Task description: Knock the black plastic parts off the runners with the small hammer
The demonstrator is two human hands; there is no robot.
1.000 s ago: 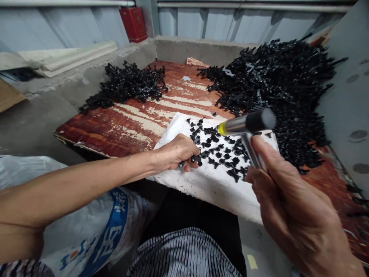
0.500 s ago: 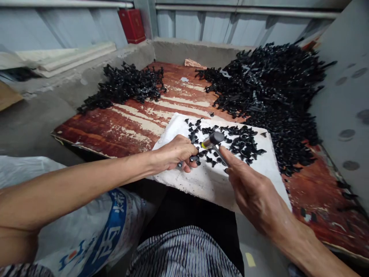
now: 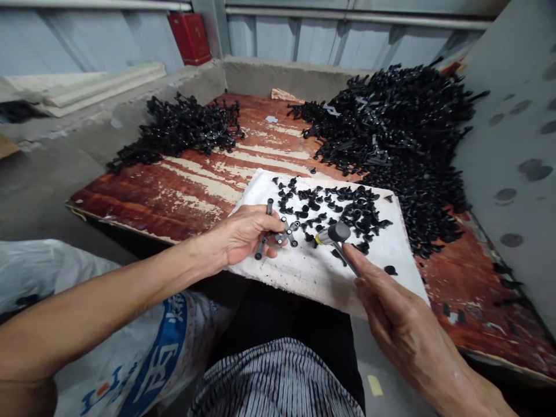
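Head view: a gray metal wall (image 3: 278,35) stands behind a rough concrete ledge (image 3: 278,72). On the table (image 3: 130,202), red wood with peeling paint, lie big heaps of spiky black plastic bits (image 3: 403,127) and a white slab (image 3: 321,284). Above the slab, the left hand (image 3: 247,234) has a tight grip, pinching a black plastic cross (image 3: 289,233). The right hand (image 3: 391,307) grips a small hammer (image 3: 334,233) with a shiny metal handle, its dark head just over small black pieces (image 3: 347,202).
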